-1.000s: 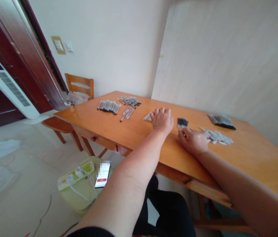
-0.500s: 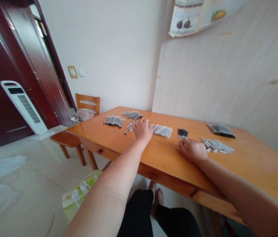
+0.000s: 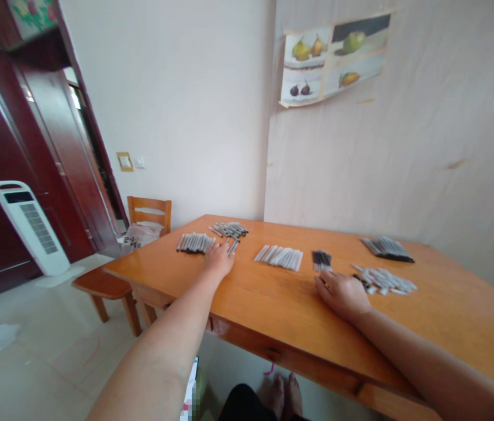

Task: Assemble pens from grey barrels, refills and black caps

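My left hand [image 3: 220, 260] reaches over the left part of the table, palm down with its fingers stretched forward. Its fingertips are at a few loose pens [image 3: 231, 245] and the right end of a row of pale pens with dark ends [image 3: 194, 242]. Whether it touches them is hard to tell. My right hand [image 3: 343, 293] rests on the tabletop, fingers loosely bent, and nothing visible is held. Just beyond its fingers lies a small group of thin black sticks [image 3: 321, 260]. To its right is a loose heap of small whitish pieces [image 3: 387, 280].
A row of white tubes [image 3: 279, 257] lies mid-table. Behind the left row is a jumbled pen pile [image 3: 229, 229]. A packed bundle of pens [image 3: 387, 248] lies at the back right of the wooden table [image 3: 268, 298]. A chair [image 3: 149, 210] stands at the left end.
My left hand has moved left, from beside the white tubes to the loose pens and left row. My right hand stays about where it was. The view has tilted up.
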Action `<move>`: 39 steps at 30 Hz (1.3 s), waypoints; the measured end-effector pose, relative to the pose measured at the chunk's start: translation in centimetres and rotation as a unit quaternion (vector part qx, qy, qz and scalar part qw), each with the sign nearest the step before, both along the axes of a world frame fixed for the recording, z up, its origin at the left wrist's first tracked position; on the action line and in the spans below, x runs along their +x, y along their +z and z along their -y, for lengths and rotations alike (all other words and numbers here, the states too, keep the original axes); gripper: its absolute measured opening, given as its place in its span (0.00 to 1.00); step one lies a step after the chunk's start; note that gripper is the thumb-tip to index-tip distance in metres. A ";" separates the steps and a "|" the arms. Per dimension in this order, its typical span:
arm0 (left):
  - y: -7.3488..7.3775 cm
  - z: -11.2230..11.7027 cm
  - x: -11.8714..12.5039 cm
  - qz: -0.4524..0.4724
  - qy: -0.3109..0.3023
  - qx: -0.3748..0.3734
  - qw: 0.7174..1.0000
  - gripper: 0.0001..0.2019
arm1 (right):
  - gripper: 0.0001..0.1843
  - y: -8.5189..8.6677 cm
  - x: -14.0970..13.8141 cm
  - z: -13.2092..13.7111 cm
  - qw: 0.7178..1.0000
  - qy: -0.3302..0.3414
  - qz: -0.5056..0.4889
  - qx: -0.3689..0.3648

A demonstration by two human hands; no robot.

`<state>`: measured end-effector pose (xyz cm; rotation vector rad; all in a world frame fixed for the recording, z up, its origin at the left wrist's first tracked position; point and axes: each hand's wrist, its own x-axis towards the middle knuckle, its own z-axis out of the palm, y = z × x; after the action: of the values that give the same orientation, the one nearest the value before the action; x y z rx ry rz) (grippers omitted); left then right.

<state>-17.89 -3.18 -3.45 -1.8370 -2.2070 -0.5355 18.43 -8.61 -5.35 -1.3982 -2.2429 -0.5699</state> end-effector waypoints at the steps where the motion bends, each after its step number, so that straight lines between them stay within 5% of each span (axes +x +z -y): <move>1: -0.1 -0.5 -0.1 -0.006 -0.020 -0.007 1.000 0.19 | 0.19 0.0 0.0 0.0 1.000 0.001 -0.004 -0.002; 8: -0.4 -1.5 -0.3 -0.019 -0.090 -0.072 0.993 0.15 | 0.19 0.1 -0.1 0.0 0.999 -0.012 -0.022 -0.024; 19: -0.8 3.6 2.4 -0.003 -0.132 -0.063 0.989 0.14 | 0.19 0.4 -0.3 0.2 0.998 -0.044 -0.011 -0.044; 29: 0.2 5.5 3.4 -0.023 -0.064 -0.012 0.998 0.13 | 0.18 0.7 -0.4 0.5 0.998 -0.064 -0.014 -0.026; 39: -0.8 5.8 4.0 -0.009 -0.037 0.031 0.999 0.13 | 0.18 0.8 1.0 4.3 0.984 -0.129 -0.109 -0.047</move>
<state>-13.94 -8.98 -4.27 -1.8897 -2.0946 -0.5908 19.43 -12.90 -4.56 -1.7247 -1.9522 -0.3747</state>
